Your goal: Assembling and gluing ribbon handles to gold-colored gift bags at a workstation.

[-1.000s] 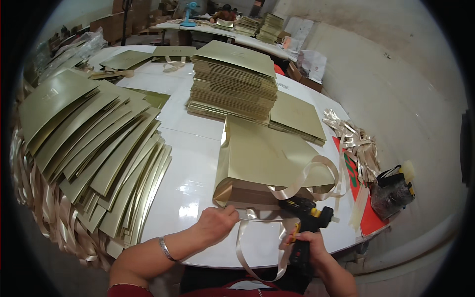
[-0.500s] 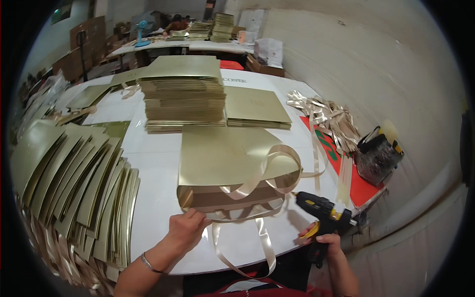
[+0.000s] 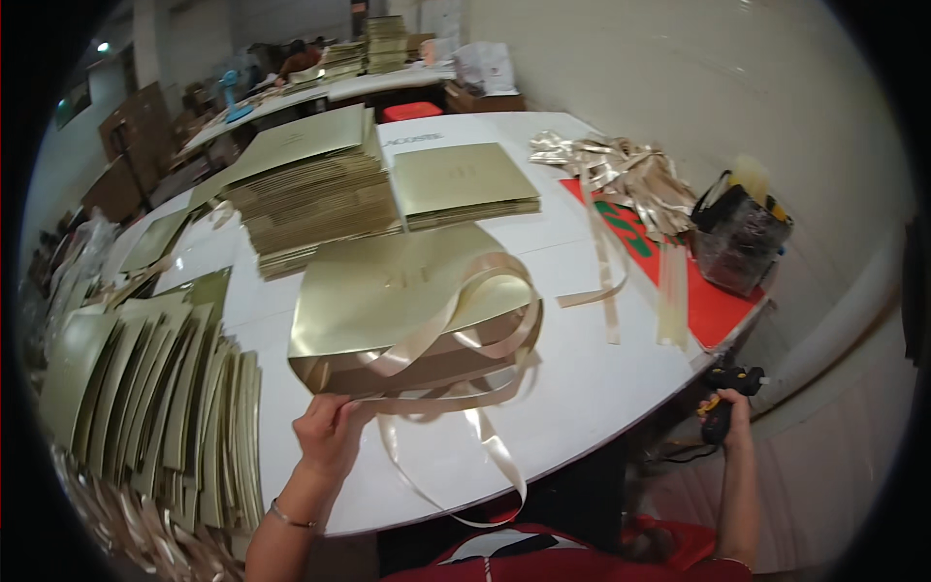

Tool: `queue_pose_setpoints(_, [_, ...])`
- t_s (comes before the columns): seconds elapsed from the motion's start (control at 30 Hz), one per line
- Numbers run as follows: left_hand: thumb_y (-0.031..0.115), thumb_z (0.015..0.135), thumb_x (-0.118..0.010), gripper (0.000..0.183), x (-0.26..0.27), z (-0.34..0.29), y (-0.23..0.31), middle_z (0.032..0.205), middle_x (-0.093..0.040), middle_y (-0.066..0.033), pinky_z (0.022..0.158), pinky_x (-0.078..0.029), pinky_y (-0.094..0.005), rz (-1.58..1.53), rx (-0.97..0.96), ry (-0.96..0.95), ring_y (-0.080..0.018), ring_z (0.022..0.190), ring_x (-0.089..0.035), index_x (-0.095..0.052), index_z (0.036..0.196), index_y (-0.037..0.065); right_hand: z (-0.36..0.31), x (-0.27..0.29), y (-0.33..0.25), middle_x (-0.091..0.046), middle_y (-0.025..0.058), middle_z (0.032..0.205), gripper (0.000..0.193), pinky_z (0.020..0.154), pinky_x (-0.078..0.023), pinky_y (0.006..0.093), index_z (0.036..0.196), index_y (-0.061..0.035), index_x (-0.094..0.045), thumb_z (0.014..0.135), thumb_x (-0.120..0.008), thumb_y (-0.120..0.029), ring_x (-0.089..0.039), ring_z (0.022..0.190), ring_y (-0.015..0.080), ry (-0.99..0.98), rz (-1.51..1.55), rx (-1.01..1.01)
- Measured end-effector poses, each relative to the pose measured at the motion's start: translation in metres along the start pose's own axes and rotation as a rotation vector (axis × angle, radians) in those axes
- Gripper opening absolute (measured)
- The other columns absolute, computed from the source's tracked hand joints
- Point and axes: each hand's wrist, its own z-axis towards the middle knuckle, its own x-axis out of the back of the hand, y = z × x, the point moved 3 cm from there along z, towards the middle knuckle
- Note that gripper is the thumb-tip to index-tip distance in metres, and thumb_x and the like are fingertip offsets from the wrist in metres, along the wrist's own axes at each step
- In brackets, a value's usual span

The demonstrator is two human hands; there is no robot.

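Observation:
A gold paper bag (image 3: 378, 281) lies on its side on the white table, its mouth facing me. One cream ribbon handle (image 3: 441, 325) loops over its upper face; another ribbon (image 3: 499, 456) hangs toward the table's near edge. At the near left corner of the mouth, my left hand (image 3: 325, 427) is closed, pinching the bag's rim. Off the table's right edge, my right hand (image 3: 739, 415) is wrapped round the grip of a black and yellow glue gun (image 3: 718, 419). The gun is well apart from the bag, and its nozzle is hard to make out.
Stacks of flat gold bags (image 3: 315, 199) stand behind, with a lower pile (image 3: 465, 179) beside them. Many gold bags (image 3: 155, 388) fan out at left. Ribbons (image 3: 630, 175), glue sticks (image 3: 671, 296) and a dark container (image 3: 742, 238) lie at right. A person works at a far table.
My right hand has carried the glue gun away from the bag, rightward past the table edge. My left hand keeps its hold on the rim. The whole view has turned.

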Motion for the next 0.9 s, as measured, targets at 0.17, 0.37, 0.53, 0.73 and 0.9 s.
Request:
queue_pose_setpoints(0.17, [0.002, 0.078, -0.065, 0.004, -0.020, 0.000, -0.004, 0.071, -0.061, -0.0126, 0.059, -0.048, -0.0299, -0.064, 0.017, -0.051, -0.0228, 0.062, -0.059, -0.063, 0.079, 0.001, 0.007, 0.012, 0.011, -0.060, 0.0117, 0.068, 0.018, 0.052, -0.051, 0.0338, 0.075, -0.0048, -0.058, 0.071, -0.060, -0.022, -0.059, 0.059, 0.0237, 0.030, -0.127, 0.044])
queue_pose_setpoints(0.37, [-0.002, 0.082, -0.057, 0.003, -0.005, -0.014, -0.023, 0.079, -0.058, -0.0077, 0.063, -0.047, -0.0258, -0.283, 0.304, 0.024, -0.0128, 0.071, -0.054, -0.058, 0.079, -0.002, -0.020, -0.013, 0.030, -0.065, 0.0101, 0.080, 0.031, 0.050, -0.049, 0.0304, 0.095, -0.0021, -0.061, 0.065, -0.067, -0.008, -0.060, 0.060, 0.0182, 0.181, -0.053, 0.377])
queue_pose_setpoints(0.53, [-0.001, 0.081, -0.057, 0.003, -0.011, -0.009, -0.016, 0.076, -0.059, -0.0078, 0.062, -0.047, -0.0267, -0.166, 0.177, 0.014, -0.0134, 0.069, -0.055, -0.057, 0.078, -0.002, 0.012, 0.006, 0.007, -0.065, 0.0107, 0.082, 0.031, 0.057, -0.052, 0.0322, 0.095, -0.0016, -0.060, 0.068, -0.068, -0.013, -0.061, 0.066, 0.0198, 0.148, -0.026, 0.368])
queue_pose_setpoints(0.73, [0.003, 0.079, -0.064, 0.005, -0.010, 0.004, 0.001, 0.068, -0.059, -0.0123, 0.055, -0.047, -0.0298, 0.089, -0.006, 0.010, -0.0201, 0.059, -0.057, -0.061, 0.078, -0.002, 0.057, 0.048, -0.037, -0.061, 0.0106, 0.068, 0.024, 0.056, -0.054, 0.0358, 0.081, -0.0034, -0.060, 0.070, -0.060, -0.024, -0.061, 0.060, 0.0234, -0.075, -0.219, 0.043])
queue_pose_setpoints(0.9, [0.007, 0.075, -0.066, 0.006, -0.015, 0.007, 0.006, 0.067, -0.060, -0.0124, 0.052, -0.047, -0.0350, 0.222, 0.049, 0.078, -0.0290, 0.058, -0.058, -0.061, 0.072, 0.004, 0.015, -0.022, -0.057, -0.065, 0.0236, 0.085, 0.029, 0.077, -0.051, 0.0431, 0.081, 0.0021, -0.066, 0.072, -0.066, -0.026, -0.064, 0.083, 0.0371, 0.525, -1.954, 0.433])
